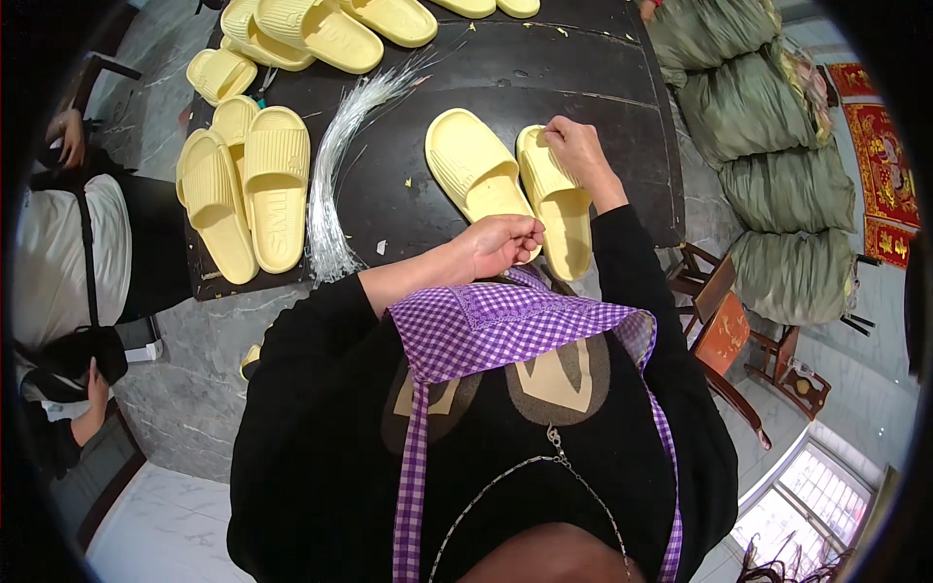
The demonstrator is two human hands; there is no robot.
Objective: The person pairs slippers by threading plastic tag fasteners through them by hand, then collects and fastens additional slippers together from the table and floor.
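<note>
Two pale yellow slide sandals lie side by side in front of me on the dark table point(389, 165). My right hand point(580, 157) grips the right slide point(566, 233) at its strap, near the toe end. The left slide point(462, 146) is tilted outward, toe away from me. By its heel my left hand point(498, 243) is closed in a pinch and covers part of the sole; whatever its fingertips hold is too small to make out. Left of this pair lies a long bundle of clear, thin plastic strands point(335, 204).
More yellow slides point(277, 189) are grouped at the table's left edge, with others point(321, 34) piled at the far side. Stuffed green sacks point(787, 194) are stacked on the right, near wooden chairs point(714, 311). A person point(78, 253) is at the left.
</note>
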